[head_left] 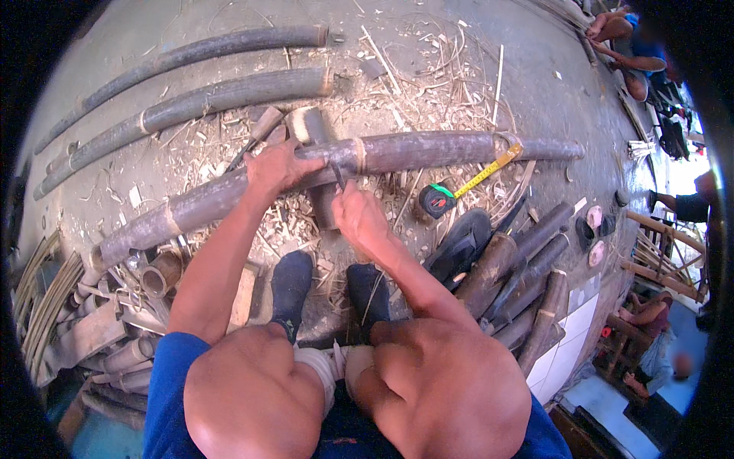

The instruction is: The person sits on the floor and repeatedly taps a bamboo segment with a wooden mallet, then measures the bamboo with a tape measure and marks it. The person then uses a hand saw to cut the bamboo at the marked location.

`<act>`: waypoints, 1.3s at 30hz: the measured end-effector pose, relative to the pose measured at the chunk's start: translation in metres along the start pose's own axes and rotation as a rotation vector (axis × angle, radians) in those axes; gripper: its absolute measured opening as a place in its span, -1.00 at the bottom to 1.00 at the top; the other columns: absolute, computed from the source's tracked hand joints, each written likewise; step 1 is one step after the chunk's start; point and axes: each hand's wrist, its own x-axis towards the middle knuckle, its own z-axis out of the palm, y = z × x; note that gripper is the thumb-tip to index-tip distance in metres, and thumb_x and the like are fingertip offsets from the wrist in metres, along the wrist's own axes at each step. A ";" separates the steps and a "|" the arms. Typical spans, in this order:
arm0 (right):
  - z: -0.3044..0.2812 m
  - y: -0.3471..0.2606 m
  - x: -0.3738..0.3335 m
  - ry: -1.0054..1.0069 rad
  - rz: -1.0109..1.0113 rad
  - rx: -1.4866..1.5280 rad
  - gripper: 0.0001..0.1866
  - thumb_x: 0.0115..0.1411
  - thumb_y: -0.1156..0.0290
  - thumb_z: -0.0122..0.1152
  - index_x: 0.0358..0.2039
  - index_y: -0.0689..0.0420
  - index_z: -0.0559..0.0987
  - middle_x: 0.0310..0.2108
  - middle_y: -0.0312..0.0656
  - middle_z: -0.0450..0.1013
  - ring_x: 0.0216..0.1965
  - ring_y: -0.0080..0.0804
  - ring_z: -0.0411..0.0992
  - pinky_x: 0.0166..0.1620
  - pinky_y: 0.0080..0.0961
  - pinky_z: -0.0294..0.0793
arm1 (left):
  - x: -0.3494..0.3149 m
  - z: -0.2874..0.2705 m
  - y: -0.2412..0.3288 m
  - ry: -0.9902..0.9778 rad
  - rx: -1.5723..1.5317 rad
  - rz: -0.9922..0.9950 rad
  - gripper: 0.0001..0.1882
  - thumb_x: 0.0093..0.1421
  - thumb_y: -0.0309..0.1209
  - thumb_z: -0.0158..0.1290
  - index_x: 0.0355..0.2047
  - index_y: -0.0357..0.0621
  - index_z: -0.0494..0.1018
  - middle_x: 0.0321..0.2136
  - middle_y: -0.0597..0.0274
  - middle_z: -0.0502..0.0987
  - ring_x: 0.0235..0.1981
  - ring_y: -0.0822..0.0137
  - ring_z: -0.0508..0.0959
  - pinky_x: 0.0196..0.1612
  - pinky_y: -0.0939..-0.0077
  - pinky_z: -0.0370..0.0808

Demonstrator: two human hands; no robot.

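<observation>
A long dark bamboo pole lies crosswise in front of me, over a short thick bamboo piece. My left hand grips the pole from above, its thumb stretched right along it and its fingers over the far side. Just right of that thumb, a thin dark pointed tool touches the pole near a pale node ring. My right hand is closed around its lower end; the fist hides the rest, so its exact kind is unclear. A black tape measure lies on the floor, its yellow tape reaching the pole.
Two more bamboo poles lie beyond. Shavings litter the floor. A black sandal and bamboo lengths are at right, offcuts at left. Other people sit at the far right.
</observation>
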 end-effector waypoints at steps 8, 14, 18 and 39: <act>-0.002 0.009 -0.031 -0.043 0.082 0.044 -0.63 0.42 0.29 -0.01 -0.24 0.43 0.50 -0.52 0.37 0.50 -0.44 0.39 0.53 -0.32 0.18 0.51 | -0.003 -0.003 -0.001 0.041 -0.084 0.024 -0.02 0.01 0.48 0.13 0.29 0.12 0.46 0.16 -0.04 0.58 0.24 -0.04 0.53 0.34 -0.53 0.08; -0.002 -0.001 0.011 -0.037 0.054 0.024 -0.72 0.36 0.32 0.05 -0.30 0.35 0.45 -0.53 0.37 0.50 -0.43 0.41 0.54 -0.31 0.22 0.54 | -0.004 0.005 -0.004 0.129 -0.024 0.057 -0.03 0.02 0.51 0.09 0.23 0.08 0.50 0.13 -0.02 0.61 0.18 -0.04 0.58 0.31 -0.58 0.09; 0.005 -0.002 0.006 -0.025 0.056 0.052 -0.73 0.35 0.32 0.07 -0.33 0.32 0.44 -0.54 0.36 0.49 -0.43 0.42 0.53 -0.31 0.23 0.52 | -0.003 0.006 -0.006 0.090 -0.048 0.050 -0.03 0.02 0.50 0.09 0.23 0.07 0.50 0.12 -0.04 0.61 0.19 -0.06 0.57 0.31 -0.60 0.06; -0.014 0.088 -0.062 0.125 0.053 -0.538 -0.35 0.26 0.06 0.28 0.20 0.28 0.48 -0.02 0.12 0.45 0.00 0.06 0.44 0.03 -0.07 0.50 | -0.033 0.004 -0.032 0.158 0.142 0.315 0.12 -0.11 0.05 0.48 0.44 0.23 0.19 0.02 -0.03 0.54 0.07 -0.12 0.58 0.13 -0.13 0.49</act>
